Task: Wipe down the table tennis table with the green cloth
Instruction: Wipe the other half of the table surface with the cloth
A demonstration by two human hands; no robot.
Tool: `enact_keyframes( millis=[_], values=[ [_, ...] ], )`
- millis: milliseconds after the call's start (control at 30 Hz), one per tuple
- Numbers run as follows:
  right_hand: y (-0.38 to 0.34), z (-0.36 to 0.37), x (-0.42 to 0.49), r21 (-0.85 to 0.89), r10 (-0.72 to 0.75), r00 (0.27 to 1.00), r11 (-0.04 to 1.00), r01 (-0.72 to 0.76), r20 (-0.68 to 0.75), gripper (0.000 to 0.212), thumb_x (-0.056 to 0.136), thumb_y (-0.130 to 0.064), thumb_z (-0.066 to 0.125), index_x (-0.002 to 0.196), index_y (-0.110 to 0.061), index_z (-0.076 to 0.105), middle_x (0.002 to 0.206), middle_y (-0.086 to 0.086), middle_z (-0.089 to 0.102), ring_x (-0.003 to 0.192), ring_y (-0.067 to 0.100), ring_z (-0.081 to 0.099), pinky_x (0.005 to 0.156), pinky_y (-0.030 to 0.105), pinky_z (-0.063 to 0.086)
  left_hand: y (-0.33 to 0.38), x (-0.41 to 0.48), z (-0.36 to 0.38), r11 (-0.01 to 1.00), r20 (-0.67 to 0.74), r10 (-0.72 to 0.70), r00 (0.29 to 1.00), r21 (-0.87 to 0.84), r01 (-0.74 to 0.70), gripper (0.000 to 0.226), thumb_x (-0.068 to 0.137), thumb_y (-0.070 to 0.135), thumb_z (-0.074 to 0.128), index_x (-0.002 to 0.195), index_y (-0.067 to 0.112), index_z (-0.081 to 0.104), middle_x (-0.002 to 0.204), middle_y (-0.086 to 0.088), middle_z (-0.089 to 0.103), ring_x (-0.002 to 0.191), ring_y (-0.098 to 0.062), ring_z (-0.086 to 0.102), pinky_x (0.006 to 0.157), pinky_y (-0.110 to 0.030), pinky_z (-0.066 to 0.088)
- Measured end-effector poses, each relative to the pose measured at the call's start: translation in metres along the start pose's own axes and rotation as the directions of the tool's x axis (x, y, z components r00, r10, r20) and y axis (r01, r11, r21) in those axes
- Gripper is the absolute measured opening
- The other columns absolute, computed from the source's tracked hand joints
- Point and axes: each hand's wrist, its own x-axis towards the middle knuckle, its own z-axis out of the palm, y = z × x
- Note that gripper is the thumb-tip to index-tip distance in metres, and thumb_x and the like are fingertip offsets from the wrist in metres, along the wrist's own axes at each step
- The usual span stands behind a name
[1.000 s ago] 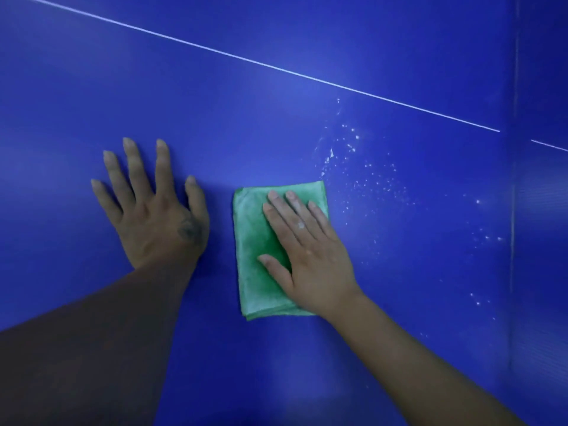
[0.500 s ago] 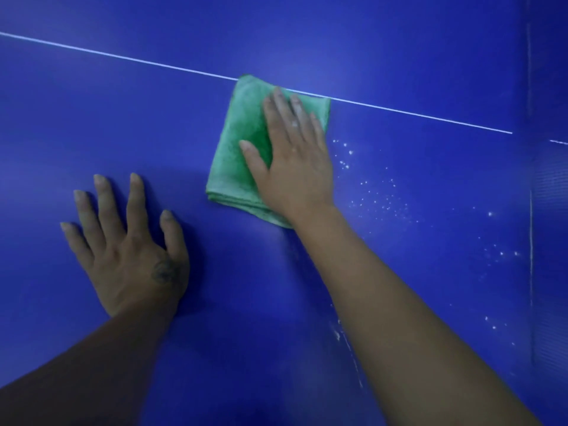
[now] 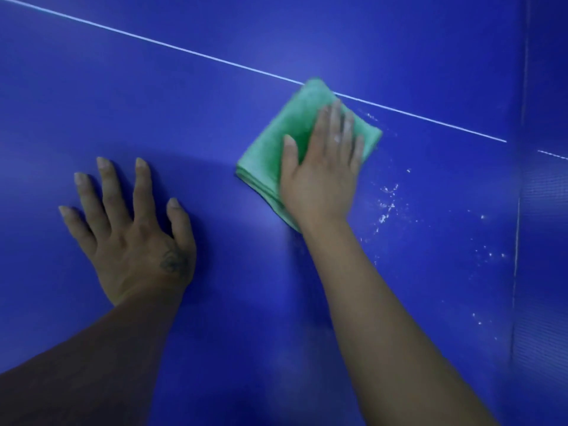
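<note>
Head camera looks down on the blue table tennis table [image 3: 215, 318], and the action is right of centre, up by the white line [image 3: 153, 41]. The green cloth [image 3: 276, 142], folded into a thick square, lies flat on the surface with its far corner just over that line. The right hand [image 3: 319, 179] is on top of it, fingers straight and close together, thumb out to the side, nothing curled round the fabric: it presses the cloth down, it doesn't clutch it. Lower left of the frame, the left hand [image 3: 135, 238] is spread flat on bare table, holding nothing, a brace by the look of it. Now, look just right of the cloth: white specks [image 3: 387, 207], scattered down toward the lower right. That, I'd say, is where this stroke needs to go. Palm weight even, whole pad flat, so the folded layers don't slide apart; sweep across the specks in overlapping passes and gather them, rather than flicking them farther along.
</note>
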Motion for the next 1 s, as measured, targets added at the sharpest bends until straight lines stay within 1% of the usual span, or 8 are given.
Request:
enact_keyframes(
  millis=[133,300,500,667,733,800,900,1000],
  values=[
    [-0.031,0.004,0.013,0.018,-0.11,0.994,0.994,0.11,-0.029,0.08,0.112,-0.061,0.023,0.173,-0.01,0.017,0.183,0.006,0.01,0.169,0.024,0.006,0.135,0.047,0.001,0.0,-0.001,0.001,1.0,-0.021,0.025,0.999,0.008,-0.025,0.065,0.11,0.047,0.037,0.171,0.028,0.027,0.181,-0.011,0.014,0.168,-0.036,0.007,0.133,-0.063,0.001],
    [0.023,-0.002,0.005,0.072,-0.223,0.975,0.972,0.223,-0.009,0.079,0.111,-0.063,0.031,0.173,-0.015,0.021,0.182,0.0,0.015,0.169,0.022,0.009,0.136,0.042,0.003,-0.001,-0.003,0.002,0.999,-0.045,0.038,0.998,0.011,-0.038,0.064,0.11,0.047,0.037,0.171,0.028,0.027,0.181,-0.012,0.014,0.168,-0.038,0.007,0.133,-0.065,0.004],
    [0.092,-0.018,0.033,0.08,0.005,0.999,0.997,-0.008,0.04,0.077,0.113,-0.06,0.031,0.174,-0.015,0.017,0.183,0.001,0.011,0.169,0.022,0.005,0.136,0.044,0.002,-0.006,-0.004,0.007,0.998,-0.086,0.054,0.995,0.036,-0.051,0.065,0.112,0.05,0.034,0.172,0.028,0.024,0.181,-0.011,0.014,0.167,-0.038,0.008,0.133,-0.062,0.004],
    [0.036,-0.011,0.008,0.041,0.199,0.978,0.979,-0.202,0.058,0.081,0.113,-0.06,0.023,0.174,-0.008,0.006,0.183,0.007,0.002,0.169,0.027,0.001,0.136,0.048,-0.001,-0.006,-0.004,0.009,0.999,-0.094,0.041,0.995,0.036,-0.038,0.066,0.111,0.05,0.034,0.172,0.028,0.025,0.181,-0.011,0.016,0.167,-0.038,0.009,0.133,-0.062,0.005],
    [0.008,-0.009,-0.013,0.036,0.146,0.988,0.988,-0.148,0.052,0.083,0.112,-0.062,0.023,0.174,-0.009,0.006,0.183,0.007,0.002,0.169,0.027,0.0,0.135,0.049,-0.001,-0.005,-0.006,0.006,0.999,-0.086,0.049,0.995,0.023,-0.047,0.066,0.111,0.05,0.032,0.172,0.028,0.025,0.181,-0.011,0.015,0.167,-0.038,0.009,0.133,-0.063,0.006],
    [-0.004,-0.008,-0.032,0.048,0.012,0.999,0.999,-0.014,0.048,0.083,0.111,-0.064,0.024,0.174,-0.012,0.01,0.183,0.005,0.004,0.169,0.025,0.001,0.136,0.047,0.0,-0.006,-0.007,0.004,0.998,-0.072,0.056,0.996,0.043,-0.053,0.066,0.112,0.051,0.026,0.173,0.028,0.022,0.182,-0.011,0.012,0.168,-0.038,0.006,0.133,-0.062,0.004],
    [0.029,-0.014,-0.05,0.07,-0.16,0.984,0.986,0.154,0.083,0.082,0.111,-0.066,0.028,0.175,-0.016,0.012,0.183,0.0,0.006,0.169,0.022,0.001,0.136,0.045,0.0,-0.008,-0.009,0.0,0.992,-0.012,0.113,0.993,0.051,-0.113,0.069,0.113,0.055,0.017,0.175,0.025,0.015,0.182,-0.014,0.005,0.168,-0.041,0.001,0.132,-0.064,0.0],
    [0.081,-0.018,-0.066,0.072,-0.132,0.988,0.989,0.126,0.086,0.08,0.111,-0.064,0.032,0.175,-0.018,0.013,0.183,-0.002,0.008,0.169,0.02,0.002,0.137,0.046,0.001,-0.025,-0.017,-0.001,0.959,0.012,0.282,0.959,0.025,-0.282,0.07,0.115,0.056,0.02,0.174,0.019,0.016,0.182,-0.016,0.007,0.167,-0.044,0.003,0.131,-0.067,0.002]
  ],
)
